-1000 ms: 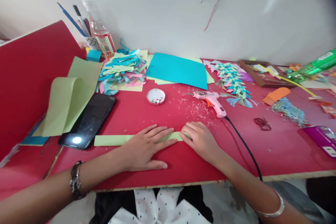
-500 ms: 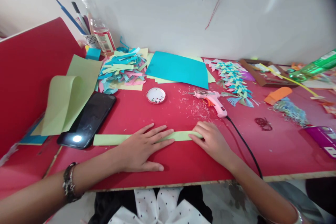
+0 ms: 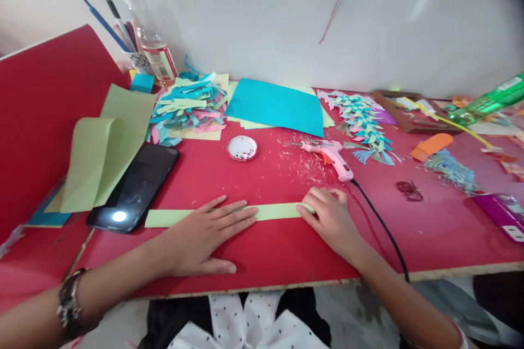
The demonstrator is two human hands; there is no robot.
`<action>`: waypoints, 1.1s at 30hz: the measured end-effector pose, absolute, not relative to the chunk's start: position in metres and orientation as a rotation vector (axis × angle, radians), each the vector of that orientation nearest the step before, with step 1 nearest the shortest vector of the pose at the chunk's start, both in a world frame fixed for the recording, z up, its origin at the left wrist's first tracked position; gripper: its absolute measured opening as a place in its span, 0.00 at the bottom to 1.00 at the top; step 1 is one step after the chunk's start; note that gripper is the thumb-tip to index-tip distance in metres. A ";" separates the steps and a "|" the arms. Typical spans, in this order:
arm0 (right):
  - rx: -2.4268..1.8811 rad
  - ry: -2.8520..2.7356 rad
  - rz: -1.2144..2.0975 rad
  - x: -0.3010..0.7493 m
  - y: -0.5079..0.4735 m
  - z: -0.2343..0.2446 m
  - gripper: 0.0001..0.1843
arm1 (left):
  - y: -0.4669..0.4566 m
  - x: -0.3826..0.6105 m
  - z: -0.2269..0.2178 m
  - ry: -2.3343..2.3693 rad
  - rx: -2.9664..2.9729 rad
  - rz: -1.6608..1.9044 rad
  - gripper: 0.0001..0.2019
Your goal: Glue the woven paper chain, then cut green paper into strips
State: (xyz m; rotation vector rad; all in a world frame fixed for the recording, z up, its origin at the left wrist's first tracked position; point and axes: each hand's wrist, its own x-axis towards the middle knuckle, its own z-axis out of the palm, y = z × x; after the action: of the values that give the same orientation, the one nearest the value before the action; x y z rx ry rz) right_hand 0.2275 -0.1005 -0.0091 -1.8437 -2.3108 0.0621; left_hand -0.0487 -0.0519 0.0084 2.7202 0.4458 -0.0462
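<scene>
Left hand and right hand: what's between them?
A flat stretch of pale green paper strip, running from the left hand to the right hand; the head view shows it, with red tabletop along both edges.

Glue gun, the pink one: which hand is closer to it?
Right. The right hand is just on the near side of the glue gun, not touching it; the left hand lies farther away, to its left and nearer the person.

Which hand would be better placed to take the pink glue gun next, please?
Right hand, probably: it is nearer the pink glue gun; the left hand lies farther off, spread over the green paper strip.
</scene>
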 end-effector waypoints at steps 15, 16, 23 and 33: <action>-1.815 -2.309 0.073 0.229 -0.100 -0.008 0.12 | -0.055 -0.094 0.005 0.798 2.803 0.016 0.18; -1.789 -2.308 0.056 0.227 -0.100 -0.006 0.10 | -0.056 -0.091 0.004 0.858 2.807 0.057 0.17; -1.464 -2.460 0.051 0.190 -0.102 0.009 0.09 | -0.059 -0.045 0.007 0.995 2.806 0.133 0.16; -1.457 -2.519 -0.006 0.176 -0.094 -0.004 0.11 | -0.048 -0.013 0.005 0.934 2.869 0.171 0.07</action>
State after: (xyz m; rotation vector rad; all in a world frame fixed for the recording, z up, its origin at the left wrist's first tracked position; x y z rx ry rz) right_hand 0.1758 -0.0937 -0.0036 -1.4570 -2.5186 -0.0059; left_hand -0.0128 -0.0482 0.0046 2.8693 0.9338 0.1711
